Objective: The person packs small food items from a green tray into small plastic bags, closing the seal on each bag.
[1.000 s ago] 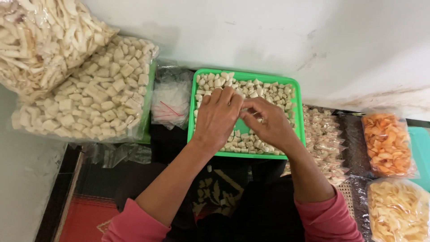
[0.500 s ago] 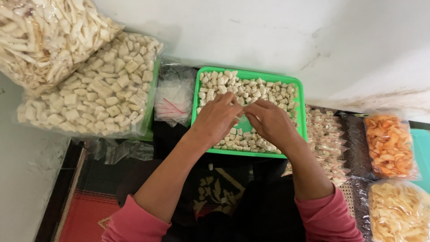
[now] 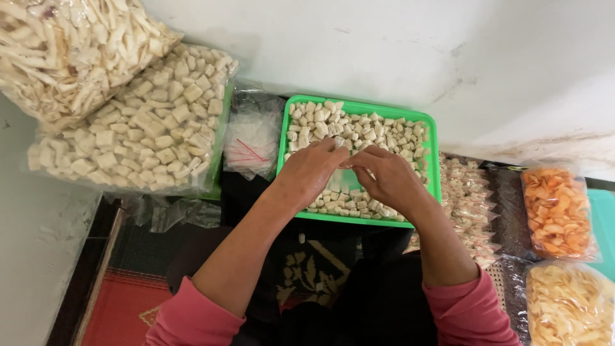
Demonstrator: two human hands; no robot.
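1. Head view, centre: hands meet over a green tray (image 3: 436,168) that sits against a white wall (image 3: 397,51) and is filled with small pale cracker pieces (image 3: 359,131).
2. The left hand (image 3: 312,172) lies knuckles up above the tray's middle, fingers curled inward with the fingertips drawn together toward the other hand. What, if anything, sits between them cannot be told; something thin and clear seems to lie there, but it is too small to be sure.
3. The right hand (image 3: 387,176) mirrors it, fingers bent and pinched toward the left fingertips, so the two hands almost touch. Its grasp is hidden too.
4. Below the fingertips a bare patch of green tray floor shows among the pieces.
5. Both forearms come up from the bottom edge, with pink sleeves (image 3: 471,314) pushed back at the elbows.
6. Left of the tray lies a bundle of small clear bags (image 3: 250,138) with a red band on it.
7. Farther left, a large clear sack of square crackers (image 3: 138,128) leans under a sack of long pale chips (image 3: 70,51).
8. Right of the tray lie rows of small filled packets (image 3: 464,198), then a bag of orange chips (image 3: 556,211) and a bag of yellow chips (image 3: 567,304).
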